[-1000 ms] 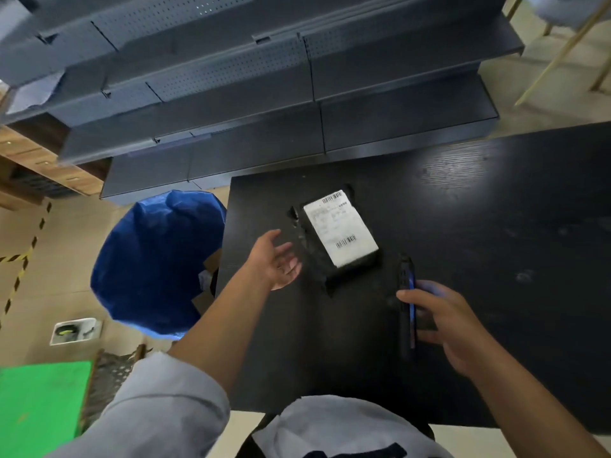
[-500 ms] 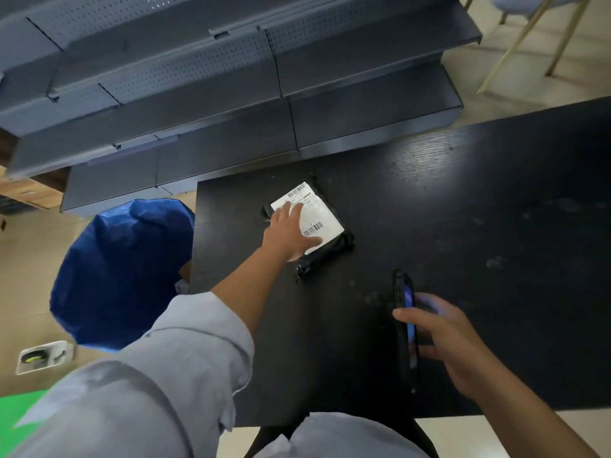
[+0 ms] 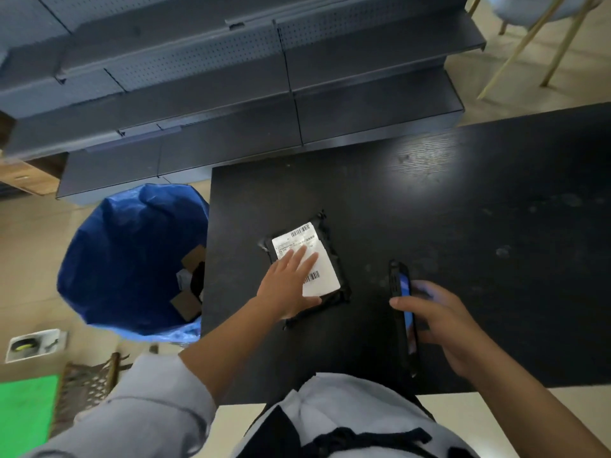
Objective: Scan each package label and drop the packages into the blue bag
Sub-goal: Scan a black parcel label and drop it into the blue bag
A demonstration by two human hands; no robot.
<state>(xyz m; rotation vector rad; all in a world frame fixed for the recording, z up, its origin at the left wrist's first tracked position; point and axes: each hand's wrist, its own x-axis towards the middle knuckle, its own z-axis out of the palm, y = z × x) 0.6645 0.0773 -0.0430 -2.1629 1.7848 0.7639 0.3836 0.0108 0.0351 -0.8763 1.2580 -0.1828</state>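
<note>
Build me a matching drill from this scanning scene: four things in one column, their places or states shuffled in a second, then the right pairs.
Things:
1. black package
2. handheld scanner
3. blue bag
4. left hand

Places or states:
A. gripped by the right hand
B. open on the floor beside the black table
C. flat on the table, white label up
D. fingers spread on the label

Pairs: 1-C, 2-A, 3-B, 4-D

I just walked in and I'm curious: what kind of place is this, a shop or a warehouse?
Probably a small parcel-sorting or stockroom area. Bare dark metal shelving stands behind a black table, a labelled black package lies under the left hand, and a blue bag on the floor already holds parcels.
</note>
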